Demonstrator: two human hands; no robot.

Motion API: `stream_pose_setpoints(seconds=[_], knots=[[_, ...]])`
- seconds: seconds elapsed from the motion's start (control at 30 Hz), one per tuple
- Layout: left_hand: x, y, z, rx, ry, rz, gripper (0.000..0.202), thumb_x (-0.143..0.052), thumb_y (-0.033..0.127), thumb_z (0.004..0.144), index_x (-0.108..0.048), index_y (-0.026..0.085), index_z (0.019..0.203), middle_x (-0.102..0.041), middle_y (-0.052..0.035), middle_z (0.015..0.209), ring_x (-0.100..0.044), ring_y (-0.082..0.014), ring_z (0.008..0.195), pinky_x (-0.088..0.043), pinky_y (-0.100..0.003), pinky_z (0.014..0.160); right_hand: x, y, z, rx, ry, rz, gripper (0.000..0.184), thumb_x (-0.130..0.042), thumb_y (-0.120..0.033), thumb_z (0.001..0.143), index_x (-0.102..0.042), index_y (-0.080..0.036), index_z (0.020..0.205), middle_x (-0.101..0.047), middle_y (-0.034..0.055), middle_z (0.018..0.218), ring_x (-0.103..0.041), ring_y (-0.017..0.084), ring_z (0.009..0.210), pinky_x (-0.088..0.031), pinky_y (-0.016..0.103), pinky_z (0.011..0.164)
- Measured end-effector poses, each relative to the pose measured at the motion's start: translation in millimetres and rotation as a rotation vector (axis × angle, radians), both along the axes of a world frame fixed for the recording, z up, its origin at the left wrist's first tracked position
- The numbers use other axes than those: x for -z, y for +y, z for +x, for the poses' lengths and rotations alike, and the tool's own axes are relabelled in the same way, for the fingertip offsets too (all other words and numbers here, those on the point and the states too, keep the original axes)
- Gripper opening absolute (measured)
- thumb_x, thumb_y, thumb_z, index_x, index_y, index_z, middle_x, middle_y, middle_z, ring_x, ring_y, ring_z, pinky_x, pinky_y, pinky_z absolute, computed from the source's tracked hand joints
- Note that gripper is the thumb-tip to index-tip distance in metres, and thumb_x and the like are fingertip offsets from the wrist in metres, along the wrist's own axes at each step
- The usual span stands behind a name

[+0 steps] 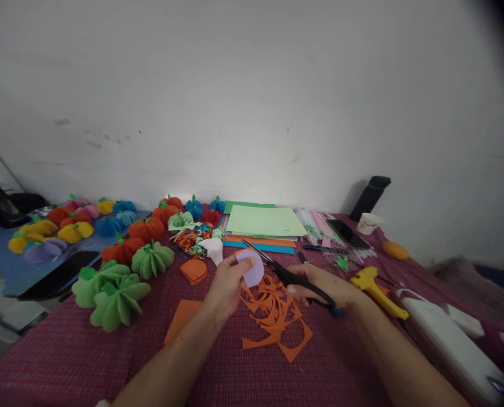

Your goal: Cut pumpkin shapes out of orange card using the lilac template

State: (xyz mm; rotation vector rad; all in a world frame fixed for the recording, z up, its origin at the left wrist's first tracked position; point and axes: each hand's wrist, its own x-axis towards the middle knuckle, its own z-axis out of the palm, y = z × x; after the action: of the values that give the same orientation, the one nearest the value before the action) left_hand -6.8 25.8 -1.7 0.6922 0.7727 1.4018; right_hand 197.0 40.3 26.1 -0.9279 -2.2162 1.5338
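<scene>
Pinched in my left hand (225,287) is a round lilac paper disc (254,272), with an orange edge showing behind it. My right hand (322,287) is closed around the dark handles of a pair of scissors (296,278). Their blades are parted slightly and point up and left, close to the disc's upper right edge. Beneath both hands lies a tangle of curved orange paper scraps (277,310). Left of my left hand sit a small stack of rounded orange pieces (194,271) and an orange sheet (182,317), partly covered by my forearm.
Green paper pumpkins (118,302) and orange ones (146,229) fill the left side. A stack of coloured sheets (266,220) stands against the wall. To the right are a yellow glue gun (378,292), a phone (347,233), a paper cup (368,223) and a white device (451,345).
</scene>
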Motion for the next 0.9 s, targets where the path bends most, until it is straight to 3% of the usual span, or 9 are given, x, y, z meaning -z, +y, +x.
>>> stream_pose_setpoints(seconds=[0.13, 0.33, 0.73, 0.9], knots=[[-2.2, -2.4, 0.4, 0.028, 0.02, -0.007, 0.018, -0.071, 0.018, 0.057, -0.065, 0.01, 0.072, -0.063, -0.0025, 0.063, -0.056, -0.0108, 0.055, -0.043, -0.023, 0.057, -2.9, 2.1, 7.6, -0.088, 0.012, 0.02, 0.041, -0.051, -0.054, 0.077, -0.051, -0.014, 0.089, -0.044, -0.0015, 0.071, -0.041, 0.01, 0.062, -0.034, 0.021, 0.055], [-3.0, -6.1, 3.5, 0.1, 0.112, -0.032, 0.018, -0.069, 0.017, 0.056, -0.065, 0.01, 0.072, -0.064, -0.0028, 0.062, -0.055, -0.0116, 0.052, -0.042, -0.024, 0.054, -3.6, -2.0, 16.2, -0.126, -0.007, -0.021, 0.041, -0.051, -0.054, 0.076, -0.051, -0.015, 0.088, -0.044, -0.0007, 0.074, -0.04, 0.011, 0.067, -0.035, 0.022, 0.061], [-3.5, -9.7, 7.9, 0.144, 0.141, -0.037, 0.016, -0.067, 0.016, 0.055, -0.061, 0.011, 0.069, -0.062, -0.0019, 0.059, -0.052, -0.0107, 0.049, -0.04, -0.023, 0.05, 12.2, -6.8, 17.3, -0.11, 0.051, -0.088, 0.044, -0.051, -0.055, 0.076, -0.051, -0.013, 0.09, -0.043, -0.0008, 0.07, -0.039, 0.01, 0.061, -0.034, 0.022, 0.056], [-2.9, -10.0, 7.4, 0.141, 0.137, -0.035, 0.014, -0.067, 0.015, 0.054, -0.059, 0.012, 0.066, -0.06, -0.0001, 0.057, -0.05, -0.0095, 0.048, -0.039, -0.022, 0.049, 12.8, -6.3, 14.0, -0.095, 0.039, -0.085, 0.044, -0.05, -0.057, 0.075, -0.05, -0.014, 0.082, -0.044, -0.0012, 0.066, -0.039, 0.01, 0.057, -0.035, 0.022, 0.054]])
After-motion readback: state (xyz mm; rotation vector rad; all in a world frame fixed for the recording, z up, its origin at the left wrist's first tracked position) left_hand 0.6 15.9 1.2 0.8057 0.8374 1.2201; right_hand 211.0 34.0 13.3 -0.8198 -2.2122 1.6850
